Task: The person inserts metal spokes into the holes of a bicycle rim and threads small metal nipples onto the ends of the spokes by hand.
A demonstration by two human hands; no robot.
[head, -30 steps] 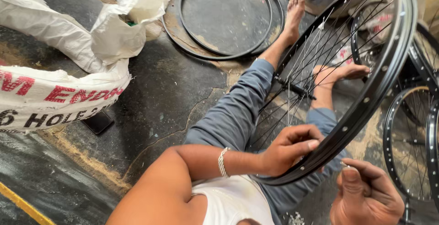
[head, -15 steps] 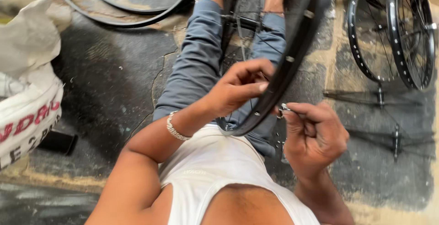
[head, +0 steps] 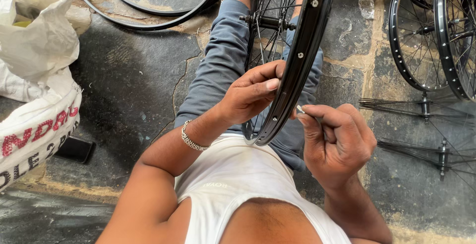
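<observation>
A black bicycle wheel rim (head: 303, 51) with thin spokes and a hub (head: 267, 22) stands upright between my knees. My left hand (head: 250, 95) grips the inner side of the rim near its lower end, thumb along the edge. My right hand (head: 337, 140) is just right of the rim, fingers pinched on a small silvery spoke nipple (head: 299, 109) held against the rim's outer face. I sit on the floor in grey trousers and a white vest, with a metal bracelet (head: 191, 137) on my left wrist.
Black rims and tyres (head: 148, 11) lie on the stone floor at the top. Spoked wheels (head: 436, 31) lean at the right, with loose hubs and spoke bundles (head: 426, 106) below them. White sacks (head: 37, 100) and a dark phone-like slab (head: 74, 149) lie at the left.
The view has swung down and closer over my lap. My right hand has moved up to the rim's outer face with the small metal piece; my left hand stays on the rim.
</observation>
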